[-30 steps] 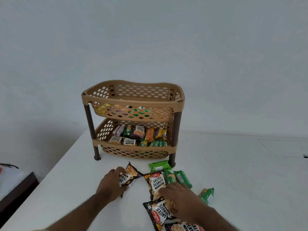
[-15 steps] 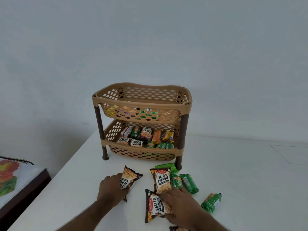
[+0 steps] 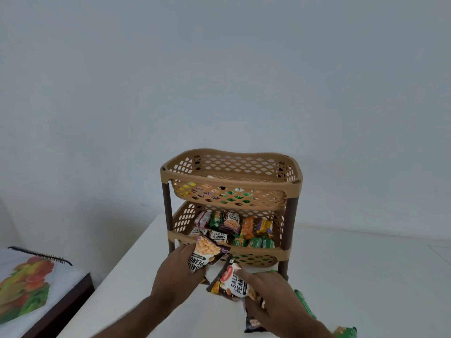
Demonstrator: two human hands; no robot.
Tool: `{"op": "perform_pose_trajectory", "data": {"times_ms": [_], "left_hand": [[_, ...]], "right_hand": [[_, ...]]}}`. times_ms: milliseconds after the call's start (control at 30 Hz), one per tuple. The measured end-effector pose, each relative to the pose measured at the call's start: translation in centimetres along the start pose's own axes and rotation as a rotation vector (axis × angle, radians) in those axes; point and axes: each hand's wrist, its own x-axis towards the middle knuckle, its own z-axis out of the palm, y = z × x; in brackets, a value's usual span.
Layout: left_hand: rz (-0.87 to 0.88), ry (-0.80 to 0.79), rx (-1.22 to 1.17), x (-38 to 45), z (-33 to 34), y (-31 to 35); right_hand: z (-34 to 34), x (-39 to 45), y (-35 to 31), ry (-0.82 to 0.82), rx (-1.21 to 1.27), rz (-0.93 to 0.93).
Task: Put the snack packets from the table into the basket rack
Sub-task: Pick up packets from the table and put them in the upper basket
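Note:
A tan two-tier basket rack (image 3: 230, 179) with brown legs stands on the white table (image 3: 353, 276). Its lower tier holds several snack packets (image 3: 234, 228); more show through the upper tier's mesh. My left hand (image 3: 174, 276) holds a salted peanuts packet (image 3: 206, 253) lifted in front of the lower tier's rim. My right hand (image 3: 271, 296) grips another salted peanuts packet (image 3: 231, 284) raised just above the table. A dark packet (image 3: 252, 323) lies under my right hand. Green packets (image 3: 303, 303) lie to its right.
The table's left edge runs diagonally toward the rack. Beyond it, at lower left, is a bed (image 3: 24, 289) with a fruit-print cover and a dark comb (image 3: 39, 253). A plain wall stands behind the rack.
Both hands have lifted their peanut packets off the table and moved them toward the rack's lower tier. The camera has tilted, so the rack sits lower and more to the right.

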Motion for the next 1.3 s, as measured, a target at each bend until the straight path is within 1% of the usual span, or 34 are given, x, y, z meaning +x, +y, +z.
{"op": "perform_pose_trajectory", "data": {"times_ms": [133, 233, 333, 400, 433, 500, 533, 567, 633, 700, 867, 1000, 1033, 1067, 1100, 1200, 1233, 1300], "left_hand": [[0.1, 0.077, -0.107, 2.3, -3.3, 1.3], [0.167, 0.104, -0.243, 4.3, -6.4, 2.7], [0.218, 0.17, -0.319, 6.6, -9.8, 4.3], [0.224, 0.213, -0.331, 8.5, -11.8, 4.9], [0.217, 0.229, -0.334, 9.5, -12.6, 5.1], [0.215, 0.257, -0.362, 11.4, -14.0, 5.3], [0.218, 0.267, -0.381, 12.3, -14.5, 5.4], [0.207, 0.272, -0.393, 13.2, -14.9, 5.4], [0.164, 0.273, -0.403, 14.8, -15.3, 5.4], [0.133, 0.278, -0.395, 16.2, -15.4, 5.3], [0.107, 0.261, -0.382, 19.3, -15.0, 4.5], [0.096, 0.232, -0.366, 21.6, -14.4, 4.0], [0.092, 0.224, -0.361, 22.2, -14.2, 3.9], [0.084, 0.215, -0.358, 22.7, -14.0, 3.9], [0.073, 0.208, -0.357, 23.3, -13.8, 3.9], [0.047, 0.19, -0.321, 25.5, -13.0, 3.8], [0.038, 0.178, -0.294, 26.3, -12.8, 3.8], [0.025, 0.142, -0.244, 28.0, -12.4, 4.0]], "right_hand": [[-2.9, 3.2, -1.8, 0.271, -0.019, -0.053], [-5.5, 6.0, -2.6, 0.41, 0.014, -0.058], [-8.6, 9.3, -3.3, 0.547, 0.055, -0.061], [-10.8, 11.8, -3.4, 0.635, 0.108, 0.006], [-11.9, 13.1, -3.3, 0.672, 0.135, 0.071], [-14.1, 15.6, -2.6, 0.734, 0.116, 0.249], [-15.1, 16.8, -2.1, 0.735, 0.083, 0.35], [-15.9, 17.9, -1.5, 0.707, 0.048, 0.45], [-16.8, 19.7, -0.6, 0.6, -0.018, 0.609], [-16.9, 20.7, 0.6, 0.477, -0.084, 0.699], [-15.7, 21.8, 3.1, 0.313, -0.186, 0.802], [-15.1, 22.6, 4.5, 0.059, -0.241, 0.879], [-15.0, 22.7, 4.7, 0.017, -0.239, 0.893], [-14.8, 22.8, 5.0, 0.009, -0.23, 0.904], [-14.7, 22.9, 5.3, 0.037, -0.227, 0.907], [-14.6, 22.9, 6.1, 0.188, -0.227, 0.855], [-14.6, 22.9, 6.4, 0.17, -0.215, 0.842], [-14.6, 23.1, 6.7, 0.023, -0.23, 0.82]]}}
